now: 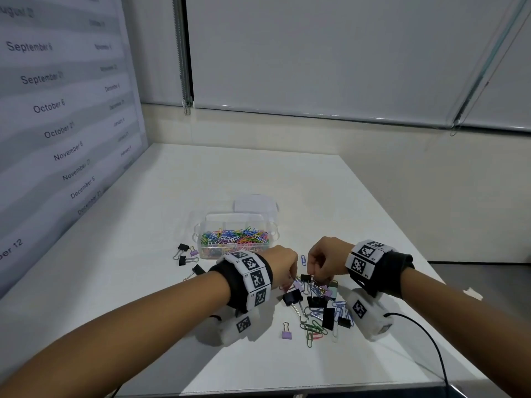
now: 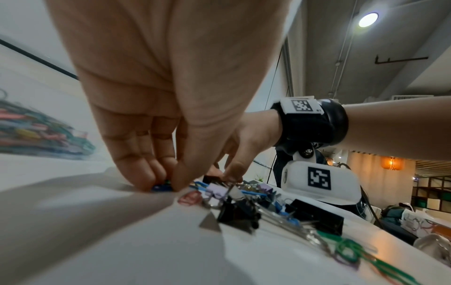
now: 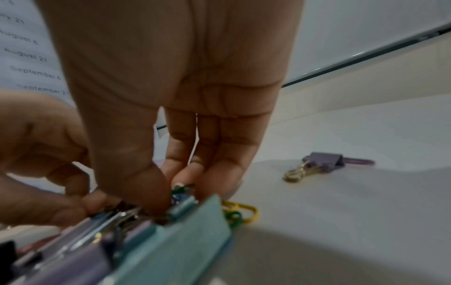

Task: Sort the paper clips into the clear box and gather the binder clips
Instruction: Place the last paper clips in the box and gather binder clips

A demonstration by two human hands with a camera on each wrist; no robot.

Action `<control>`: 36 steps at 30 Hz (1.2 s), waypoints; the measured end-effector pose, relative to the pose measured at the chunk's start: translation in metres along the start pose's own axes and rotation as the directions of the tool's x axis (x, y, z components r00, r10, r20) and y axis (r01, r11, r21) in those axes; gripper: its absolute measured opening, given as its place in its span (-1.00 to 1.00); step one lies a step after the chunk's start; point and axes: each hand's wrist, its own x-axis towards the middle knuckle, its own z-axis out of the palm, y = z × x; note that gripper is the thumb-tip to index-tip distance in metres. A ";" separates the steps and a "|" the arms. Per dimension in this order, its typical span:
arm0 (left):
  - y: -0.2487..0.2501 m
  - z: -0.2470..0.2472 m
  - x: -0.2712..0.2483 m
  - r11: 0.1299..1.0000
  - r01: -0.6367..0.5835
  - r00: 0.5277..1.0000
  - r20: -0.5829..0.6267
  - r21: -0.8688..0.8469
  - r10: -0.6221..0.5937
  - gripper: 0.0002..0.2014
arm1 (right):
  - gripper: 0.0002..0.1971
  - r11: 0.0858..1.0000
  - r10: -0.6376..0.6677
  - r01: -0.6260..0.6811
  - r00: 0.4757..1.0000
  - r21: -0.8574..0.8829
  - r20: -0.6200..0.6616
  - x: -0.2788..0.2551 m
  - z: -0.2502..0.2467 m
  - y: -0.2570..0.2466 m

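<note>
My left hand point(image 1: 283, 264) pinches paper clips point(image 2: 161, 187) off the table point(image 1: 172, 326); my right hand point(image 1: 326, 261) pinches more from the mixed pile point(image 1: 319, 305) under both. The clear box point(image 1: 235, 235) sits at eleven o'clock from them.

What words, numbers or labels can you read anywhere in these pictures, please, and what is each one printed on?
All readable text is on the wall chart at left:
"September 6"
"September 21"
"October 6"
"October 21"
"November 6"
"November 21"
"December 6"
"December 21"
"August 6" and "August 21", in the right wrist view
Its second column of dates is too blurred to read.
The wristbands carry only square coded markers; their tiny numbers are illegible.
</note>
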 end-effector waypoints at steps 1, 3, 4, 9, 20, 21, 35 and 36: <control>0.000 0.000 -0.001 1.000 0.004 1.000 -0.011 0.023 -0.003 -0.76 | -0.78 1.000 0.002 -0.002 1.000 -0.009 -0.001 0.000 0.000 -0.001; -0.003 0.000 -0.003 0.996 0.019 0.999 -0.034 0.086 -0.016 -0.74 | -0.77 1.000 0.003 -0.003 1.000 -0.028 -0.004 0.000 0.000 -0.003; -0.004 0.000 -0.004 0.994 0.028 0.999 -0.038 0.110 -0.024 -0.73 | -0.76 0.999 -0.001 0.001 1.000 -0.039 -0.006 0.000 0.000 -0.004; -0.010 0.001 -0.013 0.998 -0.045 0.999 0.022 0.046 0.044 -0.75 | -0.81 0.997 -0.038 0.038 0.999 -0.069 0.003 -0.001 0.003 -0.009; -0.033 0.001 -0.044 0.996 -0.051 0.990 0.138 0.074 0.040 -0.78 | -0.84 0.991 -0.125 0.110 0.972 -0.082 -0.199 0.018 -0.014 -0.048; -0.036 0.001 -0.046 0.996 -0.035 0.994 0.108 0.081 0.026 -0.79 | -0.86 0.990 -0.137 0.124 0.964 -0.070 -0.229 0.021 -0.018 -0.054; -0.086 -0.033 -0.046 0.972 0.237 0.938 -0.260 0.001 -0.228 -0.72 | -0.79 0.976 -0.160 0.207 0.885 0.063 -0.438 0.034 -0.022 -0.065; -0.086 -0.031 -0.045 0.970 0.243 0.937 -0.263 0.021 -0.229 -0.69 | -0.78 0.982 -0.152 0.187 0.893 0.041 -0.424 0.030 -0.023 -0.056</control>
